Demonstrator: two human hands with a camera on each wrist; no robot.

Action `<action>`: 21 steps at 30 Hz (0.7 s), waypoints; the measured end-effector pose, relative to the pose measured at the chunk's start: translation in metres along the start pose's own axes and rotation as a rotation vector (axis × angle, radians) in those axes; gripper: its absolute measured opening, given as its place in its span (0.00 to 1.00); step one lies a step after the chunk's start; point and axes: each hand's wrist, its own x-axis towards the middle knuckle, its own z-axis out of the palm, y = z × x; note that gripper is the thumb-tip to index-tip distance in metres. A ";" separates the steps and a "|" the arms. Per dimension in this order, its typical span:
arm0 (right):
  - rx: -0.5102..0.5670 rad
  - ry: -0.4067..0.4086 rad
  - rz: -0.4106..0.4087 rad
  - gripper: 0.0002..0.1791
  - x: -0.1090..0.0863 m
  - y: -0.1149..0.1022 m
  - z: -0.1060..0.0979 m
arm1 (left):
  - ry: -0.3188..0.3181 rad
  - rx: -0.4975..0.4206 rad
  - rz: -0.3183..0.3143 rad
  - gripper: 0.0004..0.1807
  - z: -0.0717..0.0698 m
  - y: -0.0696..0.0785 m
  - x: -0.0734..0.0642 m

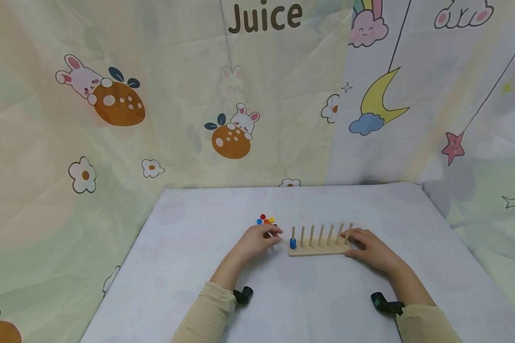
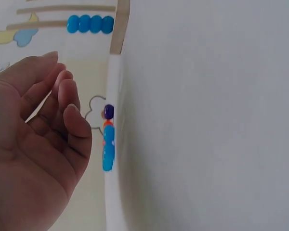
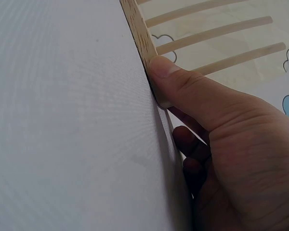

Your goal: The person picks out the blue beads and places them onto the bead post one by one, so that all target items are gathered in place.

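Note:
A wooden peg board point(image 1: 319, 250) with a row of upright pegs lies on the table. Several blue beads point(image 2: 90, 24) are stacked on its leftmost peg. At the board's right end, my right hand point(image 1: 369, 248) grips the base, its thumb point(image 3: 171, 72) against the front edge and other fingers behind. My left hand point(image 1: 257, 240) hovers just left of the board, in front of a small group of loose beads point(image 1: 263, 216). In the left wrist view its fingers are loosely bent, with nothing visible between them.
The loose beads are red, blue, yellow, orange and dark purple, partly hidden by the left hand in the head view. A white cloth covers the table point(image 1: 300, 305). Behind it hangs a printed curtain point(image 1: 176, 95) with rabbits, flowers and a moon.

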 end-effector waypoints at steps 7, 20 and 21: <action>0.008 0.000 0.018 0.30 0.000 0.000 0.000 | 0.096 -0.002 -0.057 0.12 -0.015 -0.019 -0.003; 0.006 -0.005 0.024 0.30 0.000 0.000 -0.001 | 0.150 -0.001 -0.130 0.13 -0.023 -0.045 -0.001; 0.006 -0.005 0.024 0.30 0.000 0.000 -0.001 | 0.147 0.001 -0.130 0.13 -0.022 -0.046 -0.001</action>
